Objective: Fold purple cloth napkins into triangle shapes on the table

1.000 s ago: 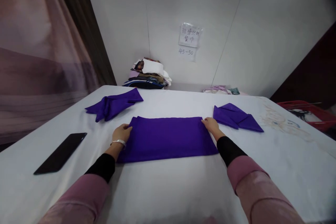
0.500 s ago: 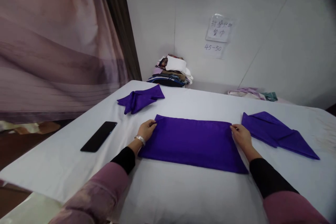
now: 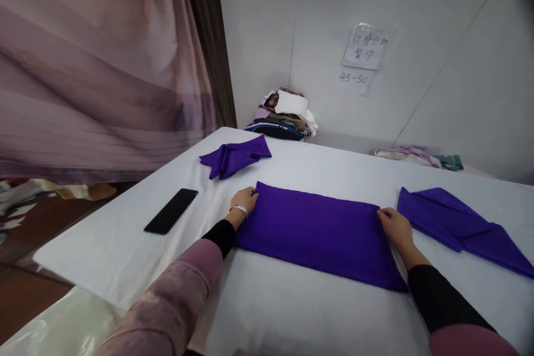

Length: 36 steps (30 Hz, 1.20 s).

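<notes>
A purple cloth napkin [image 3: 317, 233], folded into a long rectangle, lies flat on the white table in front of me. My left hand [image 3: 245, 200] pinches its far left corner between thumb and fingers. At the far right corner, my right hand [image 3: 394, 225] is closed on the edge in the same way. A second purple napkin [image 3: 236, 157], folded into a pleated shape, rests beyond my left hand. To the right of my right hand lies a third purple napkin [image 3: 463, 222], folded with slanting, pointed ends.
A black phone [image 3: 172, 211] lies on the white tablecloth [image 3: 292, 317] at the left. Behind the table are a pile of folded clothes [image 3: 286, 114] and more cloth [image 3: 411, 156] by the wall. A pink curtain [image 3: 83, 67] hangs at the left; paper signs [image 3: 362, 50] are on the wall.
The view has turned slightly to the left, so everything sits further right. Both hands still hold the far corners of the napkin, whose upper left corner now lies smoother.
</notes>
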Motion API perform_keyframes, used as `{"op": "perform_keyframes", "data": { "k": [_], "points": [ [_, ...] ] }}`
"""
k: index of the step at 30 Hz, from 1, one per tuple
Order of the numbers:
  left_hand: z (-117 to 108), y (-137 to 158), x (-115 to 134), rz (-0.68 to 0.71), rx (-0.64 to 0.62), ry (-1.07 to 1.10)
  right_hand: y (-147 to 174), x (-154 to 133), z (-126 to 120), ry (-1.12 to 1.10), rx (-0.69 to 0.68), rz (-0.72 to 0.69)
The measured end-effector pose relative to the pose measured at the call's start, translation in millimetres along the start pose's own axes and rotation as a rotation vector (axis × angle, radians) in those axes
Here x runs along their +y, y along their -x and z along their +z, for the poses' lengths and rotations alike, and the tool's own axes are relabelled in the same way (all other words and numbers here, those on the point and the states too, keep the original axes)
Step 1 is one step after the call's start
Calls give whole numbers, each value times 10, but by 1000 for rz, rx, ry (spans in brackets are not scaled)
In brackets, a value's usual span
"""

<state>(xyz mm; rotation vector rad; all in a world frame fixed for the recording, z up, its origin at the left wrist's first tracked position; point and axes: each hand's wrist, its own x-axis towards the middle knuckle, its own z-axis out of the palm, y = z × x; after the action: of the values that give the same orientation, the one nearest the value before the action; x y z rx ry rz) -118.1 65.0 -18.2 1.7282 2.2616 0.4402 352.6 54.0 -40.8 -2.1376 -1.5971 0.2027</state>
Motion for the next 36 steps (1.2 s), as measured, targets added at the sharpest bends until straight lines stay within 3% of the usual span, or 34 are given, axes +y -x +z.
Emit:
{"op": "perform_keyframes", "data": {
  "k": [10,14,18,21,24,26,29,36],
  "points": [
    [-107,108,-53,61,38,30,92,-134,-62,-12,4,-50],
    [-64,391,-6,311,144,-11,556,-589,-65,-61,-14,-326],
    [116,805,195,571,58,-83,1175,-1292,121,-82,-215,-580],
    [265,1004,316,661,-33,-162,1522,-1708,289,-67,-327,-669],
    [345,1038,336,653,-80,-219,1679,-1857,388,-41,-368,-686],
    [358,1013,324,633,-94,-247,1692,-1790,390,-9,-372,-665],
    [356,980,312,631,-98,-271,1642,-1457,277,62,-358,-572],
    [368,973,316,636,-103,-245,1583,-159,-280,314,-235,-109]
  ]
}}
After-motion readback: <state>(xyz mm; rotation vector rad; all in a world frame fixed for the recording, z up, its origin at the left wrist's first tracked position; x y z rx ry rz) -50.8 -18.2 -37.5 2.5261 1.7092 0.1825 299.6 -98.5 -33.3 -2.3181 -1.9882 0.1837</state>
